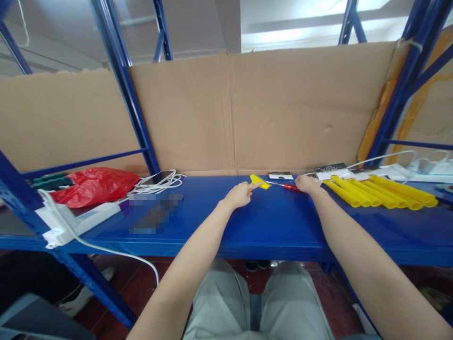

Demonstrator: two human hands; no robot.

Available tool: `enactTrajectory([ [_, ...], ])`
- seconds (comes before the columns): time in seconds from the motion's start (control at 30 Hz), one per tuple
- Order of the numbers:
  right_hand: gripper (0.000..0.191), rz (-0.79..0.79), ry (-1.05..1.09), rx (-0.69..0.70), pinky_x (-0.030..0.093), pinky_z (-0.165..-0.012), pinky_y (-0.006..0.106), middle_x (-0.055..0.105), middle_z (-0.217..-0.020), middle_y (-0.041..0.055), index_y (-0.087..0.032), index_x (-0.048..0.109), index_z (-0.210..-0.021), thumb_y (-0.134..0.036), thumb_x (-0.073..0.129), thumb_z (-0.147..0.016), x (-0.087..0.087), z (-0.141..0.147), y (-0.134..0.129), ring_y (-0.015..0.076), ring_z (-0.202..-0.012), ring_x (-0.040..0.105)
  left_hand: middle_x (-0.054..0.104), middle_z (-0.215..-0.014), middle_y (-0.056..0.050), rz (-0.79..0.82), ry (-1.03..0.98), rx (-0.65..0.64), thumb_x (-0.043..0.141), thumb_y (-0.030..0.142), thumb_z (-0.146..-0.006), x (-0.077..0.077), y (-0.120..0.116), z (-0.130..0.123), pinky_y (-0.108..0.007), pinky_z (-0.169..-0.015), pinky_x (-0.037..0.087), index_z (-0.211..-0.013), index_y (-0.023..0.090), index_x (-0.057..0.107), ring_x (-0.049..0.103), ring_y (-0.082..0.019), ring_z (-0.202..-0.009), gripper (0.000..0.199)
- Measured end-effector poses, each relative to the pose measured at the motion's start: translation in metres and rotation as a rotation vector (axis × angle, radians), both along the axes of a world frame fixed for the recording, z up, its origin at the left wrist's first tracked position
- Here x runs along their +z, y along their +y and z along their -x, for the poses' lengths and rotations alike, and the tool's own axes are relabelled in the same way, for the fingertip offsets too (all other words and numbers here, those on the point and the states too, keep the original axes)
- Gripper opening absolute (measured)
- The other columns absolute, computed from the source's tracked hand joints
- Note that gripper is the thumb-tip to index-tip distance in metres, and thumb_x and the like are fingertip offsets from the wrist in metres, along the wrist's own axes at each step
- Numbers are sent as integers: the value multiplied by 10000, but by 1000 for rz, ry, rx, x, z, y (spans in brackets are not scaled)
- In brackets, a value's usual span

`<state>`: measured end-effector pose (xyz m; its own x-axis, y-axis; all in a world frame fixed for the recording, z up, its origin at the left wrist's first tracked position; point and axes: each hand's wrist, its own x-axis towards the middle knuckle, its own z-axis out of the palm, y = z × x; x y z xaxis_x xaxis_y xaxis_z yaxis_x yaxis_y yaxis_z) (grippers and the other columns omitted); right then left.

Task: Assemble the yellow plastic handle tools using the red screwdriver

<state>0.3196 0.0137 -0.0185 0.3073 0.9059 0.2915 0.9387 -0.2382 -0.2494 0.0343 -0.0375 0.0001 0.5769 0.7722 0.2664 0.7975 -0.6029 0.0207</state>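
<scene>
My left hand [239, 195], its fingers pressed together, grips a small yellow piece [260, 182] over the middle of the blue shelf [198, 208]. To its right, my right hand [307, 183] is closed on the handle end of a red screwdriver [290, 188]. The screwdriver lies roughly level, and its thin metal shaft points left to the yellow piece. Whether the tip touches or enters the piece is too small to tell. Several yellow tubes [378, 191] lie side by side just right of my right hand.
A small black-and-white box [280, 175] sits at the cardboard back panel [191, 113]. Behind the tubes are black-and-white packs [331, 171] and white cables. On the left are a red bag [99, 185], a power strip [95, 218], coiled white cable [161, 182] and a blurred-out object [155, 215].
</scene>
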Motion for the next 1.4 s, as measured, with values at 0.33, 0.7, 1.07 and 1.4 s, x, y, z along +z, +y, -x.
enactTrajectory([
  [0.33,222,158,-30,65,358,-958,564,675,-1091,75,-277,718,-954,-282,541,-821,21,23,-26,310,-1133,525,593,-1126,-71,1,9,3,413,167,-898,-1,1,1,-304,-877,446,-1424,317,381,591,-187,-974,548],
  [0.7,355,125,-117,-137,308,-954,621,597,-1218,173,-181,670,-1083,-113,458,-806,18,18,-26,326,-1199,476,587,-1145,-74,11,1,3,417,147,-890,0,0,0,-290,-895,436,-1406,302,418,589,-188,-1017,539],
  [1.07,330,68,32,-106,282,-981,585,631,-1200,149,-197,681,-1095,-276,447,-876,6,29,-14,315,-1163,528,587,-1116,-86,24,0,-7,402,135,-889,0,-1,0,-319,-891,432,-1414,304,404,602,-202,-976,552],
  [1.4,297,-25,189,-173,257,-980,581,675,-1121,106,-259,728,-995,-218,503,-804,1,24,1,304,-1100,566,592,-1056,-77,30,-19,-36,404,144,-884,-3,0,-1,-303,-890,421,-1397,284,439,593,-194,-948,532],
])
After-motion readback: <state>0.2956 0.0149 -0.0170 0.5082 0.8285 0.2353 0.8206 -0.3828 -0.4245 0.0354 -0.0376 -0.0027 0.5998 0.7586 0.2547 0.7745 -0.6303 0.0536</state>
